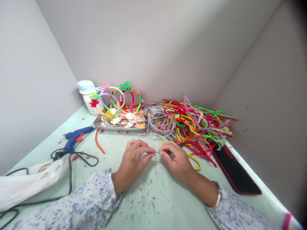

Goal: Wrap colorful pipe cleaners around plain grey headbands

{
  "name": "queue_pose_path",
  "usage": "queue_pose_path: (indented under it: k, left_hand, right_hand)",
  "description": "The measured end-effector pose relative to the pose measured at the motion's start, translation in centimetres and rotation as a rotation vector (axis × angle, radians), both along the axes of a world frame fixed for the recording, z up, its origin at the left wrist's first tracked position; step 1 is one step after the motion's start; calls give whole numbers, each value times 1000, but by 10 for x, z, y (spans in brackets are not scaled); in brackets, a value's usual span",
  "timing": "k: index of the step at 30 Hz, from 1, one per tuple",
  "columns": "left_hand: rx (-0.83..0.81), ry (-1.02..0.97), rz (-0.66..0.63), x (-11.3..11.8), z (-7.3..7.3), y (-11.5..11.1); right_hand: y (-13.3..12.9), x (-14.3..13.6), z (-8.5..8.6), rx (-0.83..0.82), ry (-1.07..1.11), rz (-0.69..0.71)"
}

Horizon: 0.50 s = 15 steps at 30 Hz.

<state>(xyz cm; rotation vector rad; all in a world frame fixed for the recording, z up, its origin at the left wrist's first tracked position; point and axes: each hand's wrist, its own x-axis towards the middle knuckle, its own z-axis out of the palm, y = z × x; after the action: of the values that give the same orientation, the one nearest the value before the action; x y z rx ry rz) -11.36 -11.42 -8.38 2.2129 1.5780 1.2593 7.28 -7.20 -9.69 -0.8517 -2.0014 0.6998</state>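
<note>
My left hand (134, 161) is closed in a pinch, its thumb and index fingertips together near the middle of the table. Facing it, my right hand (176, 159) pinches as well, its fingertips a short gap away. Between them runs a short, thin grey piece (157, 152), like wire, held at both ends. Just behind the hands lies a loose coil of silvery wire (161, 119). A big pile of coloured pipe cleaners (199, 123) spreads behind and to the right of my right hand.
A metal tray (120, 129) of shells and fuzzy hoops stands at the back, beside a white bottle (90, 99). At left are a blue glue gun (72, 139) with its cord and a white plastic bag (35, 182). A dark flat object (236, 171) lies at right.
</note>
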Motion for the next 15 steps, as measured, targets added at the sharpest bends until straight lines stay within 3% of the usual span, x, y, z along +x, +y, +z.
queue_pose_path:
  k: [15]
  left_hand:
    - [55, 2, 27, -2, -2, 0]
  right_hand:
    - [0, -1, 1, 30, 6, -8]
